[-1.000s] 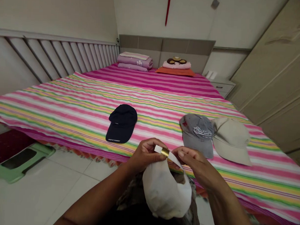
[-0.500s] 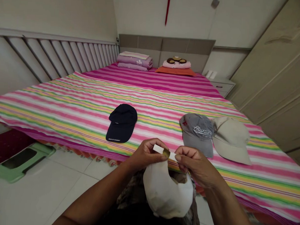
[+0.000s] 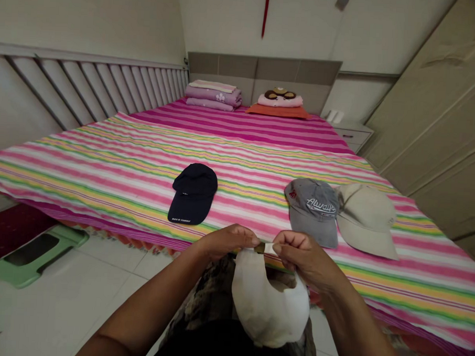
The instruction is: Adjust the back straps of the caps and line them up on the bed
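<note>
I hold a white cap [image 3: 269, 300] in front of me, just off the near edge of the bed. My left hand [image 3: 227, 240] pinches one end of its back strap. My right hand [image 3: 299, 254] pinches the other end. Between the two sets of fingertips shows the small gold buckle [image 3: 260, 248] of the strap. The cap's crown hangs down below my hands.
On the striped bed [image 3: 239, 146] lie a navy cap [image 3: 193, 193], a grey cap [image 3: 314, 210] and a beige cap [image 3: 365, 219] touching it. Folded bedding [image 3: 213, 96] and pillows [image 3: 279, 105] sit at the headboard. A green stool [image 3: 33, 253] stands on the floor left, wardrobe doors [image 3: 441, 113] right.
My hands have come closer together and dropped slightly. The loose strap end that stuck up at the buckle is now pulled in, so less strap shows.
</note>
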The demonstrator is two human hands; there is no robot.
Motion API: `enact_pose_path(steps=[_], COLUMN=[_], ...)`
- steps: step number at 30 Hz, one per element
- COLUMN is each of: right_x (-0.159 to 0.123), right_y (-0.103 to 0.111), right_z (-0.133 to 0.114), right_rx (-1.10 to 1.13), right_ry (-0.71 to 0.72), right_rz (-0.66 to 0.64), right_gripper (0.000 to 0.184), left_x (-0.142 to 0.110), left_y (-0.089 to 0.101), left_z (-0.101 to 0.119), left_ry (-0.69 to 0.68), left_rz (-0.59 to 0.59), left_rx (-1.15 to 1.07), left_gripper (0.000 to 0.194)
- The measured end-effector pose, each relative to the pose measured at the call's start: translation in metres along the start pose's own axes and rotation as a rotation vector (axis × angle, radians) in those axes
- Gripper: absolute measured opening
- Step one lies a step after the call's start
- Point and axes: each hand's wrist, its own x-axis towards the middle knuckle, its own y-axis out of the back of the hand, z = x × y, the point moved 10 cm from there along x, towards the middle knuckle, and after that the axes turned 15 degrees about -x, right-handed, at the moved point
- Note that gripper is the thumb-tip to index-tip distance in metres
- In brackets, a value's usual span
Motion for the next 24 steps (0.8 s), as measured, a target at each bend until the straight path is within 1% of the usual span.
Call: enact_pose_path(steps=[6, 9, 11, 15, 17, 18, 20, 21, 24], right_x=[0.002, 0.004, 0.006, 0.01, 0.009, 0.007, 0.004, 0.002, -0.005], right_y=[0.001, 0.005, 0.007, 0.008, 0.005, 0.005, 0.009, 0.014, 0.033], right_z=[0.0, 0.007, 0.016, 0.039, 0.049, 0.051, 0.05, 0.047, 0.035], right_rx=[-0.02, -0.002, 0.044, 0.141, 0.198, 0.23, 0.29, 0.32, 0.402], right_ry=[-0.004, -0.026, -0.037, -0.042, -0.053, -0.055, -0.046, -0.038, -0.003], right_rz=[-0.009, -0.023, -0.062, -0.152, -0.197, -0.206, -0.158, -0.101, 0.131], right_gripper=[0.025, 0.027, 0.029, 0.04, 0.043, 0.043, 0.042, 0.041, 0.04], left_x=[0.001, 0.001, 0.001, 0.0, -0.001, -0.001, -0.002, -0.003, -0.004], left_y=[0.003, 0.005, 0.009, 0.018, 0.02, 0.02, 0.021, 0.021, 0.021], left_z=[-0.004, 0.0, 0.005, 0.027, 0.034, 0.036, 0.039, 0.041, 0.048], left_ry=[-0.013, -0.048, -0.089, -0.241, -0.26, -0.246, -0.207, -0.191, -0.182], left_rz=[0.018, 0.039, 0.058, 0.051, 0.038, 0.033, 0.026, 0.019, -0.041], left_rx=[-0.124, -0.18, -0.224, -0.383, -0.445, -0.457, -0.469, -0.473, -0.448], left_gripper=[0.03, 0.028, 0.027, 0.027, 0.028, 0.028, 0.025, 0.023, 0.023])
